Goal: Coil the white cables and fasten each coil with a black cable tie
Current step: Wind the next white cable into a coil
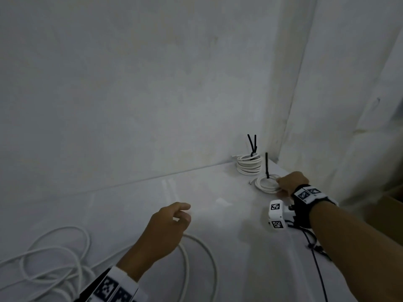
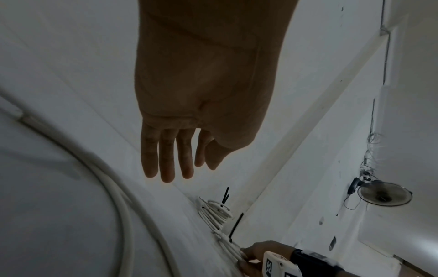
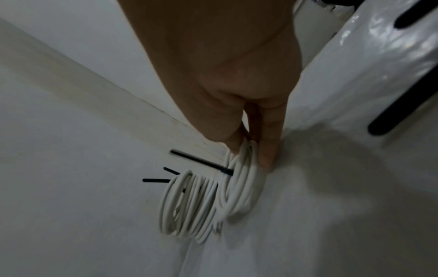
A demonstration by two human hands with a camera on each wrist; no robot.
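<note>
Two tied white coils sit in the far right corner of the white table [image 1: 139, 205]. The rear coil [image 1: 249, 165] [image 3: 189, 204] [image 2: 217, 211] has black tie ends sticking up. My right hand [image 1: 285, 185] [image 3: 251, 150] pinches the rim of the nearer coil [image 1: 267, 184] [image 3: 239, 191], whose black cable tie [image 1: 266, 165] [image 3: 201, 162] stands upright. My left hand [image 1: 172, 223] [image 2: 175, 165] hovers over the table's middle with relaxed fingers and holds nothing. A loose white cable [image 1: 54, 264] [image 2: 113, 187] sprawls at the near left.
White walls meet just behind the coils [image 1: 281, 153]. A cardboard box [image 1: 390, 212] stands beyond the table's right edge. A thin black cord [image 1: 316, 264] hangs from my right wrist band over the table. A wall fan [image 2: 384, 195] shows in the left wrist view.
</note>
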